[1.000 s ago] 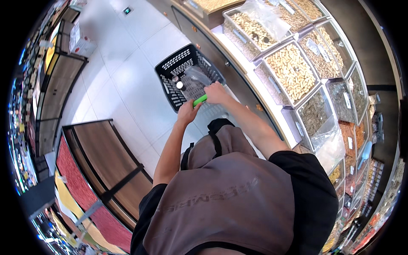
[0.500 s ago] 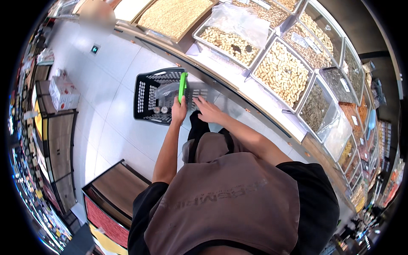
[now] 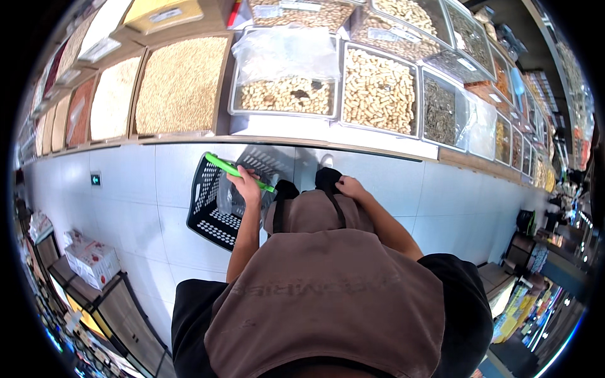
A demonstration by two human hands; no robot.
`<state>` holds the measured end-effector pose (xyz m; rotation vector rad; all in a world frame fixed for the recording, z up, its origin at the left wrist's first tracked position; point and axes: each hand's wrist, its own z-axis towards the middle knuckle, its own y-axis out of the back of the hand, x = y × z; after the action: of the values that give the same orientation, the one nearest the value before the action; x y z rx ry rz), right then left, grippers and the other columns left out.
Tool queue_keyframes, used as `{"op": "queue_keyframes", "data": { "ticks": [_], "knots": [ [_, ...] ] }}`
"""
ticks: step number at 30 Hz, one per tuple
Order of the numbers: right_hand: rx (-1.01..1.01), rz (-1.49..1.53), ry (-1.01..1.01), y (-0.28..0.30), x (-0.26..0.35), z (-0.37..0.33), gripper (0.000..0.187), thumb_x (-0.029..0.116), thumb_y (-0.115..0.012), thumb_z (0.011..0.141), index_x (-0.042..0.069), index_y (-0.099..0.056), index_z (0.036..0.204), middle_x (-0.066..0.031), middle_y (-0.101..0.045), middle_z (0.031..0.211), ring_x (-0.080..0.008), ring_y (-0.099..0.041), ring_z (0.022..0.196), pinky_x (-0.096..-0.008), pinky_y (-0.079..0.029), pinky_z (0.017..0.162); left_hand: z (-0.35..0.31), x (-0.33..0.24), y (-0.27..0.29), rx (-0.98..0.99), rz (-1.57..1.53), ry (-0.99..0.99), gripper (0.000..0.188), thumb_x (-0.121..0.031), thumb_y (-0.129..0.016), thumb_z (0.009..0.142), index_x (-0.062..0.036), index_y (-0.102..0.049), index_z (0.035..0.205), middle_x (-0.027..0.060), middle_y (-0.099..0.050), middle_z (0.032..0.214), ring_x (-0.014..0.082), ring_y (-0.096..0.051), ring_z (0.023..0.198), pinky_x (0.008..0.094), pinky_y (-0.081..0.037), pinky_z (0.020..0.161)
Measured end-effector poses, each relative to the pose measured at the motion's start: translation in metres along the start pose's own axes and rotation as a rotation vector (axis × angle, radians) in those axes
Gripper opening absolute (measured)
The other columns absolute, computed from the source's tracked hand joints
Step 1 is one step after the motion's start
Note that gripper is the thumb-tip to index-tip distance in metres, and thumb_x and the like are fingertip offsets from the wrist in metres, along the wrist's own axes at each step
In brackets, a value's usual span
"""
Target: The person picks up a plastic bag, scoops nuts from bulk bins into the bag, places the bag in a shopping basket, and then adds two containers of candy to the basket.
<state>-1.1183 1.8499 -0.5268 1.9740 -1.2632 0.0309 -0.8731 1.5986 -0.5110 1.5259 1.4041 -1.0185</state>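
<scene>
My left hand [image 3: 247, 183] is closed around the green handle [image 3: 222, 165] of a black shopping basket [image 3: 200, 205] with perforated sides. The basket hangs tilted above the floor, left of my legs. Inside it lies a clear plastic bag [image 3: 225, 195], partly hidden by my hand and forearm; I cannot make out what it holds. My right hand [image 3: 351, 188] is beside my right thigh, fingers curled in, with nothing visible in them. In front stand bins of peanuts in shells [image 3: 379, 88], one partly covered by a clear plastic sheet [image 3: 287, 53].
A display counter [image 3: 271, 129] runs across the front, with a wide bin of pale grain [image 3: 179, 85] and a bin of dark seeds [image 3: 439, 107]. On the left, a white carton [image 3: 93, 261] stands on a wooden cabinet [image 3: 129, 309]. Tiled floor [image 3: 132, 183] lies between.
My view has turned left, so the counter now runs straight across in front. The basket has swung and tilted in my left hand. My right hand has drawn back from beside the basket to my thigh.
</scene>
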Motion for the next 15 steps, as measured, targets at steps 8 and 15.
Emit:
{"op": "queue_keyframes", "data": {
  "ticks": [8,15],
  "knots": [
    [0.061,-0.082,0.194,0.021,-0.008,0.026,0.036,0.033,-0.062,0.087,-0.001,-0.065,0.098,-0.0260,-0.067,0.100,-0.0409,-0.064,0.099,-0.0472,-0.050,0.087,0.091,0.031,-0.019,-0.309,0.584,-0.408,0.051,-0.037,-0.041,0.104,0.0101,-0.030,0.118,0.0212,-0.058,0.091,0.0273,-0.061,0.073,0.0363,-0.053,0.065],
    [0.089,0.303,0.397,0.121,0.037,0.025,0.035,0.032,-0.060,0.093,-0.001,-0.065,0.106,-0.0183,-0.070,0.096,-0.0296,-0.068,0.087,-0.0386,-0.052,0.078,0.122,-0.015,-0.027,-0.427,0.374,0.078,0.071,-0.046,-0.044,0.100,0.0169,-0.024,0.125,0.0381,-0.055,0.111,0.0397,-0.063,0.100,0.0442,-0.053,0.080]
  ]
}}
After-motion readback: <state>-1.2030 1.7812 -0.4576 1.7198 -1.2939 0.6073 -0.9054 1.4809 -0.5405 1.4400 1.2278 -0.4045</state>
